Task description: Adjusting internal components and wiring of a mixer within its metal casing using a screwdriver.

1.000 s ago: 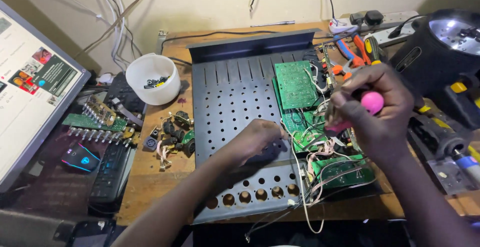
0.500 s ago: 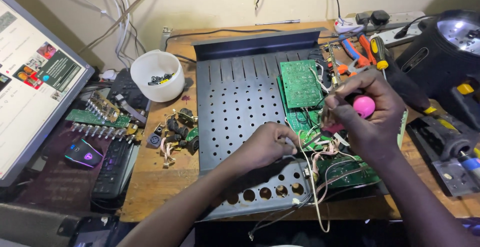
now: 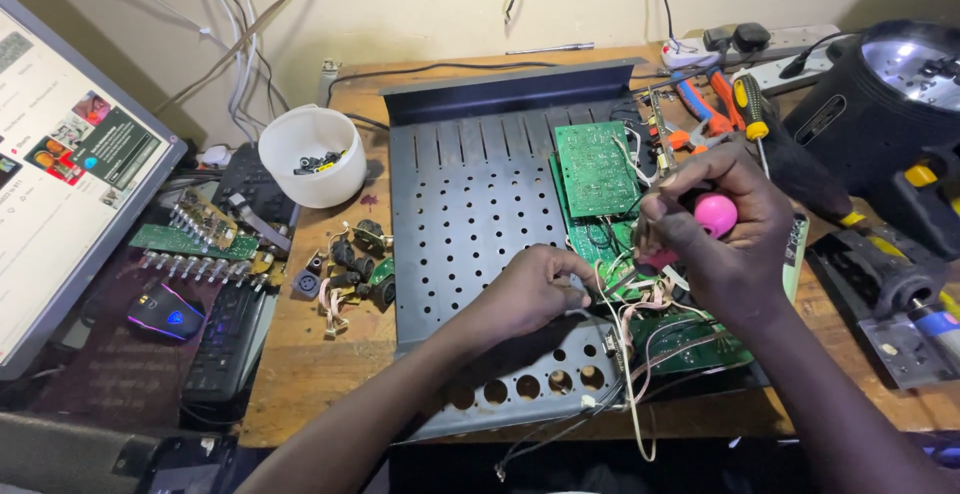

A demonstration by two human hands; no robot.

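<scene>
Left forearm: enters from the lower edge and runs up and to the right, bare to the wrist. Left hand: palm down, fingers curled inward, fingertips pinched together at the right side of the hand. Right forearm: enters from the lower right corner and angles up and to the left. Right hand: raised above the left, fingers closed in a fist-like grip, thumb pressed across the top, knuckles facing the camera.
</scene>
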